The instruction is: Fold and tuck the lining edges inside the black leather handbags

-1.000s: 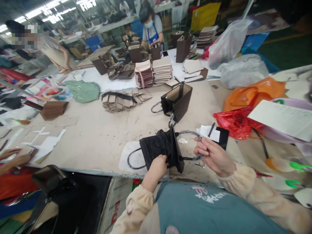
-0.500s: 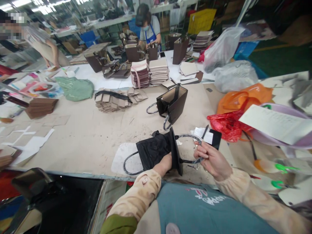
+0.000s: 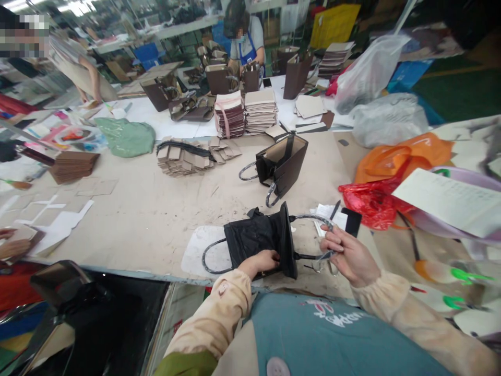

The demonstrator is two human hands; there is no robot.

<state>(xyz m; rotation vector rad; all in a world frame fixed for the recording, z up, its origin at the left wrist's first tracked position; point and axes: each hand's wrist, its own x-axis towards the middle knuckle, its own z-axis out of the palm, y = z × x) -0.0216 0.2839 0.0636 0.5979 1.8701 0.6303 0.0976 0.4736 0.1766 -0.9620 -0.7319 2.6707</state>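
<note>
A black handbag point(image 3: 250, 240) lies on its side at the table's near edge, its soft black fabric part to the left and a stiff panel upright at the right. My right hand point(image 3: 350, 256) is closed around the plastic-wrapped handle point(image 3: 313, 219) on the right side. Against the black fabric, close to the stiff panel, my left hand point(image 3: 264, 261) has its fingers curled on the bag; the fingertips are partly hidden. The other handle point(image 3: 209, 256) loops out to the left over a white sheet point(image 3: 191, 248).
Beyond stands a brown handbag point(image 3: 282, 162). A pile of small card pieces point(image 3: 183, 156) lies left of it. Orange point(image 3: 407, 151) and red point(image 3: 364, 203) plastic bags sit at the right, near a black phone-like slab point(image 3: 352, 222). A co-worker point(image 3: 246, 42) sits across the table.
My left hand has come out from behind the stiff panel and now shows on the fabric's near side. My right hand keeps the handle. The whole view has shifted slightly.
</note>
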